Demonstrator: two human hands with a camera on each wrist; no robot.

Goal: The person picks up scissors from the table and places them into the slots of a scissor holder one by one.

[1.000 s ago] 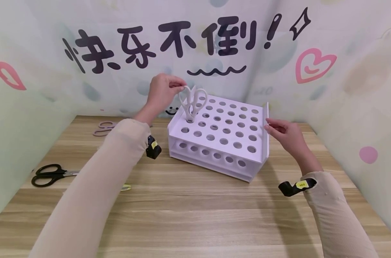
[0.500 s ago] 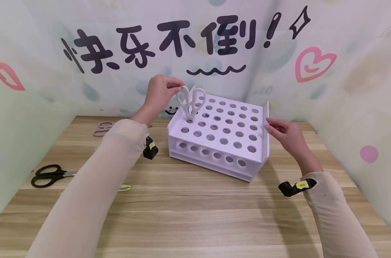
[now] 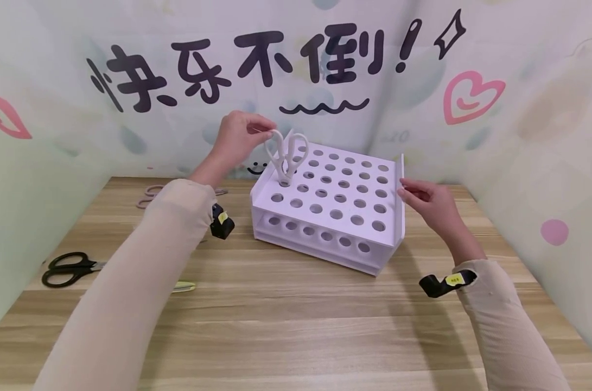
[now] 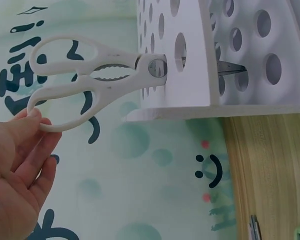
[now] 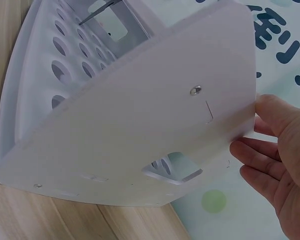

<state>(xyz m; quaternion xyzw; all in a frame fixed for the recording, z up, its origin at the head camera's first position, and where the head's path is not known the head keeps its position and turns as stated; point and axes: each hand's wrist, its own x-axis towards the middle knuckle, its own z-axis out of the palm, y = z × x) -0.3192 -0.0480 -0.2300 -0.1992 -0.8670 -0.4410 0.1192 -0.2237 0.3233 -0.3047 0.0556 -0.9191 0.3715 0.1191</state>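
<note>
White scissors (image 3: 285,176) stand in a left-hand hole of the white rack (image 3: 328,202), handles up. Their handles rise above the rack's top board, and in the left wrist view a blade (image 4: 232,68) shows past that board, inside the rack. My left hand (image 3: 239,136) pinches the outer loop of the scissors between thumb and fingers. At the opposite end, my right hand (image 3: 432,206) pinches the edge of the rack's side panel (image 5: 140,125), thumb on one face and fingers on the other.
On the wooden table (image 3: 276,331) at left lie black-handled scissors (image 3: 83,266) and pinkish scissors (image 3: 154,187), partly behind my left sleeve. A yellow-green tool (image 3: 184,286) pokes out beside that sleeve. A printed cloth (image 3: 198,136) hangs close behind the rack.
The head view shifts slightly, and my left forearm drifts a little to the left. Both grips stay as they were, with the white scissors in the same hole.
</note>
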